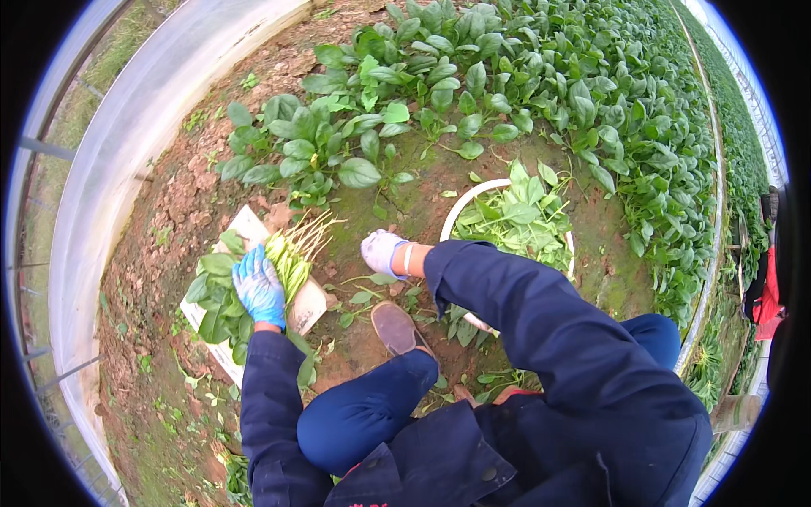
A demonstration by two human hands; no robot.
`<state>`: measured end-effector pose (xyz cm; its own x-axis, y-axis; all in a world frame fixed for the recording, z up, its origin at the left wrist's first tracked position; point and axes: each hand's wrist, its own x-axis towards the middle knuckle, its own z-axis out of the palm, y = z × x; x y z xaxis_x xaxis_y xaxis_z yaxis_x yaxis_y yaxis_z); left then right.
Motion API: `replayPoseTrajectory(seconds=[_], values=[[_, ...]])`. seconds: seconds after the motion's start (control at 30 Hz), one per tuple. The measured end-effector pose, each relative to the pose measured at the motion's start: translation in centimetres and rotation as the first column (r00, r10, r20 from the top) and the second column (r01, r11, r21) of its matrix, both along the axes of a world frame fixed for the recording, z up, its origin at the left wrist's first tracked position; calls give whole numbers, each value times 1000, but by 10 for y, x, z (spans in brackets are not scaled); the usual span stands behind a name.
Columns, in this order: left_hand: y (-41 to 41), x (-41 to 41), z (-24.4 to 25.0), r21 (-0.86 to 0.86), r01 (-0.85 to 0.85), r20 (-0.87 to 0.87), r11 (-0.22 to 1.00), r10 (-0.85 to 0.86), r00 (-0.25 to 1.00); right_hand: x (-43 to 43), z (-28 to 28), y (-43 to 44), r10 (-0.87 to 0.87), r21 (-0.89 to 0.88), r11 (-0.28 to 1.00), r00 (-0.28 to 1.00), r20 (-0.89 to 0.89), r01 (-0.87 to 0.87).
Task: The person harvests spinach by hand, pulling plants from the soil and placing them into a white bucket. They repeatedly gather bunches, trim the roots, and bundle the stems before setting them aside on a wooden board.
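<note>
My left hand, in a blue glove, lies over a bunch of spinach with its fingers across the stems. The bunch rests on a white flat sheet on the soil; its leaves lie to the left and its pale stems and thin roots to the upper right. My right hand, in a whitish glove, is low over the ground between the bunch and a white-rimmed round container. Its fingers look curled, but their inner side is hidden. Loose cut green leaves fill the container, partly behind my right sleeve.
Growing spinach stands in a dense bed at the top and right. My brown shoe is planted just below my right hand. A plastic film wall curves along the left. Something red shows at the far right edge.
</note>
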<state>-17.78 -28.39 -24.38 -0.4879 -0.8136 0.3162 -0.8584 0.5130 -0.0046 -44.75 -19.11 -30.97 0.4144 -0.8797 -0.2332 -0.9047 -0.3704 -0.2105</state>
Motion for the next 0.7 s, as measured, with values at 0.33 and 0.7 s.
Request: replayPoseTrajectory(seconds=[0.33, 0.7], values=[[-5, -15, 9, 71, 62, -20, 996, -61, 998, -87, -112, -87, 100, 522, 814, 825, -556, 254], [2, -8, 16, 78, 38, 6, 996, -38, 999, -252, -107, -150, 133, 68, 984, 439, -889, -162]])
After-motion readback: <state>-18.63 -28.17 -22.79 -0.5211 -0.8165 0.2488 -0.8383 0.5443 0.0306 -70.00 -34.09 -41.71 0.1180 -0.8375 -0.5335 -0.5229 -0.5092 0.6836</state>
